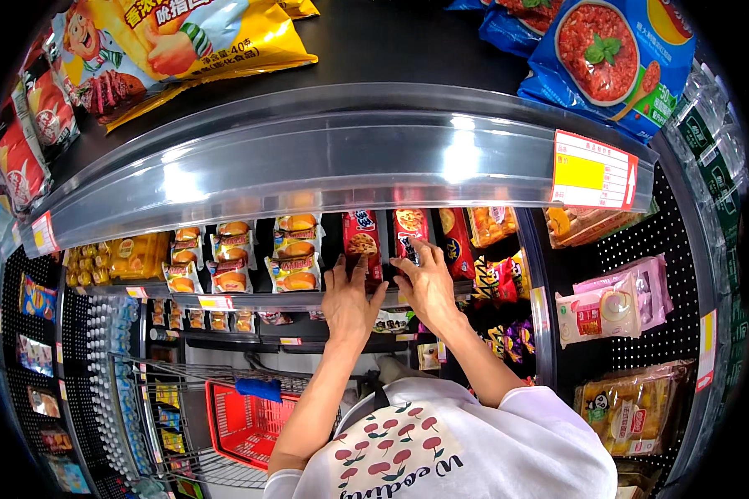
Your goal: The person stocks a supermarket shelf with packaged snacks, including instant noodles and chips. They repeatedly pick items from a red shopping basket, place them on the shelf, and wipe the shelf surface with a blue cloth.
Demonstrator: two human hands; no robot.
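Observation:
Both my hands reach over a shelf of snacks, below a higher shelf's clear front strip. My left hand (349, 302) rests its fingertips on a red cookie packet (363, 237), with the thumb apart and nothing enclosed. Right of it, my right hand (430, 280) touches a second red cookie packet (410, 227) with its fingers; whether they grip it I cannot tell. A third red packet (455, 243) lies just right of that hand. To the left are stacks of small wrapped cakes (294, 271).
Overhead, a clear shelf strip (362, 150) curves across, with yellow (225, 37) and blue (605, 62) snack bags above it. A metal shopping cart (225, 474) with a red basket (215, 415) stands below left. Packaged bread (627, 411) sits on the right shelving.

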